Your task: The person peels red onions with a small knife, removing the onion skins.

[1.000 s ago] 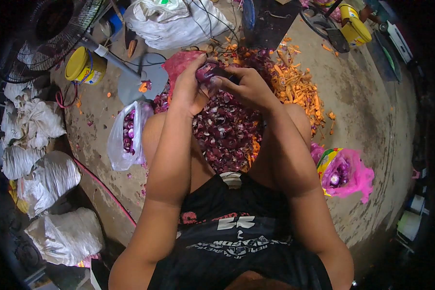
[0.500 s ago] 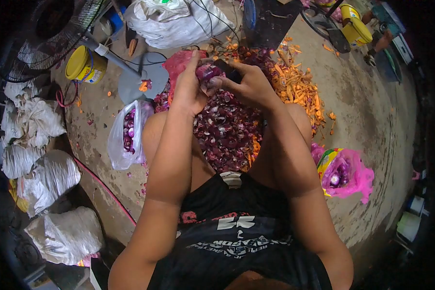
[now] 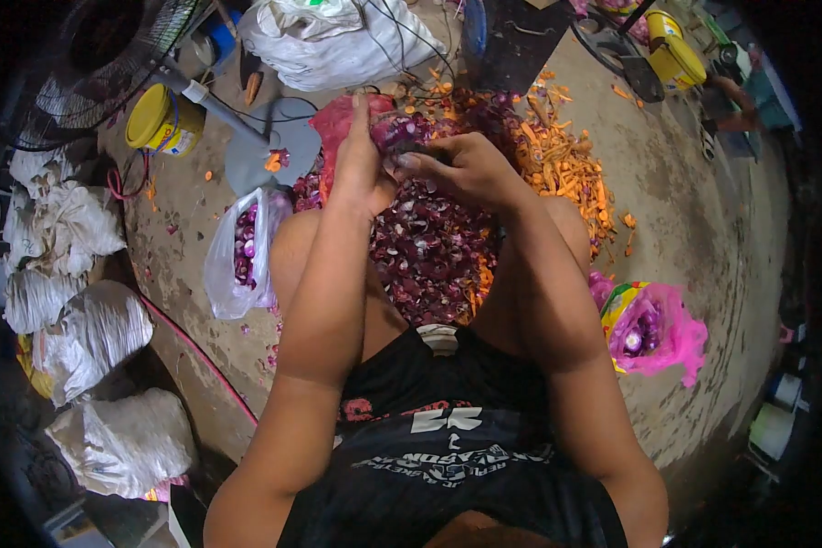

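My left hand [image 3: 363,164] is closed round a red onion [image 3: 397,132], its thumb pointing up along the near side. My right hand [image 3: 475,169] meets it from the right, fingers curled on a dark knife [image 3: 441,153] whose blade is blurred and partly hidden against the onion. Below both hands, between my knees, lies a heap of purple onion skins [image 3: 429,242]. At my left knee stands a clear plastic bag [image 3: 217,265] with peeled red onions [image 3: 245,247] inside. A pink bag [image 3: 676,333] with more onions sits to my right.
Orange carrot peelings [image 3: 571,169] spread beyond my right knee. A standing fan [image 3: 100,46] with a grey round base [image 3: 247,155] and a yellow bucket [image 3: 164,123] are at left. White sacks [image 3: 123,443] line the left side. Another person's arm [image 3: 731,100] shows at far right.
My right hand has turned slightly and come down toward me, and the knife has shifted with it against the onion. The other person's arm at upper right has moved.
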Motion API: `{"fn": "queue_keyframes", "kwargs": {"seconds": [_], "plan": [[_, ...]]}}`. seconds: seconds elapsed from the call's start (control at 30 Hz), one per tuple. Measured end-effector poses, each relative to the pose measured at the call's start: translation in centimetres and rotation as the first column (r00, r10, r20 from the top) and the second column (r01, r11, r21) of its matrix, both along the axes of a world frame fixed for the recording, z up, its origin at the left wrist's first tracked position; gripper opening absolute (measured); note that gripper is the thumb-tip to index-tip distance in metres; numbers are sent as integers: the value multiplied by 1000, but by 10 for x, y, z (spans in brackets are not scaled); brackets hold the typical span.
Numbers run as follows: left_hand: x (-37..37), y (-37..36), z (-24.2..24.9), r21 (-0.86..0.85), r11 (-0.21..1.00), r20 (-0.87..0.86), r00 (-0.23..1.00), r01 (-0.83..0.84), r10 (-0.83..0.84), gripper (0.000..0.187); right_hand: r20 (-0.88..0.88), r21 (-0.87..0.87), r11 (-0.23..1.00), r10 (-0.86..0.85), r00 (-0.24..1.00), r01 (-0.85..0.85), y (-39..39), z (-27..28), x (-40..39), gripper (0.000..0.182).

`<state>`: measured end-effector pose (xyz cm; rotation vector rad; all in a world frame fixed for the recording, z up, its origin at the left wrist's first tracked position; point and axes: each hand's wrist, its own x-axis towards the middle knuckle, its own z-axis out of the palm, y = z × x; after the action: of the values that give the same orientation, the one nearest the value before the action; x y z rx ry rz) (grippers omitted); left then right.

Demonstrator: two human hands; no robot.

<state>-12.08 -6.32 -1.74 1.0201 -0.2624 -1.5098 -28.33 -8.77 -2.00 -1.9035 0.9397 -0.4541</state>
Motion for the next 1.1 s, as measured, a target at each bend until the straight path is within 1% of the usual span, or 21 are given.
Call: {"fn": "queue_keyframes", "kwargs": {"seconds": [0.07, 0.13, 0.17, 0.2, 0.23, 0.27, 0.33, 0.37, 0.47, 0.57, 0.63, 0.73, 0.77, 0.87, 0.97, 1.03, 1.1], "plan": [[-2, 2, 10, 18, 999, -50, 998, -40, 41, 55, -58, 40, 999, 33, 998, -31, 1, 0, 0, 47], [-2, 4, 15, 14, 999, -76, 996, -48, 49, 50, -25, -39, 997, 64, 998, -65, 1, -4, -2, 46], [6, 1, 2, -23, 1000, -57, 998, 20, -21, 48, -9, -79, 994, 81, 997, -82, 1, -8, -4, 46], [20, -5, -22, -57, 994, -36, 995, 89, -91, 46, 23, -116, 990, 78, 997, -74, -1, -14, -5, 47], [25, -6, -27, -89, 983, -13, 987, 158, -160, 45, 55, -153, 986, 75, 996, -66, -3, -20, -5, 48], [26, -7, -33, -103, 987, -3, 992, 124, -125, 40, 87, -189, 980, 73, 994, -55, -5, -25, -6, 50], [18, -7, -27, -132, 990, 14, 998, 57, -56, 32, 241, -137, 990, 54, 969, -21, -3, -22, -4, 45], [17, -7, -28, -172, 983, 2, 998, 56, -57, 29, 316, -109, 994, 41, 948, -6, -1, -20, -3, 42], [18, -8, -30, -272, 961, -13, 999, 41, -47, 21, 248, 7, 999, -38, 968, 37, 3, 0, 0, 45], [13, -5, -21, -313, 950, 14, 1000, 9, -5, 15, 238, 62, 995, -89, 967, 76, 0, -8, 7, 50], [7, -1, -11, -319, 948, 37, 999, -23, 36, 11, 208, 50, 994, -104, 972, 96, 1, -7, 8, 53], [3, 0, -5, -339, 939, 78, 993, -55, 86, 11, 176, 39, 992, -126, 976, 121, 1, -5, 10, 57], [3, 0, -6, -363, 931, 113, 989, -43, 90, 11, 167, 36, 991, -133, 977, 129, 1, -5, 10, 58], [6, -3, -15, -426, 904, 215, 969, -19, 121, 13, 184, 45, 984, -178, 967, 172, 3, -4, 13, 58], [6, -5, -22, -470, 882, 287, 940, -29, 185, 15, 149, 52, 984, -177, 973, 171, 4, -4, 14, 56], [5, -5, -23, -488, 872, 312, 923, -48, 226, 16, 135, 106, 984, -157, 978, 144, 3, -7, 15, 55], [5, -4, -22, -471, 881, 316, 923, -50, 221, 16, 130, 139, 981, -152, 980, 134, 3, -8, 16, 55]]}}
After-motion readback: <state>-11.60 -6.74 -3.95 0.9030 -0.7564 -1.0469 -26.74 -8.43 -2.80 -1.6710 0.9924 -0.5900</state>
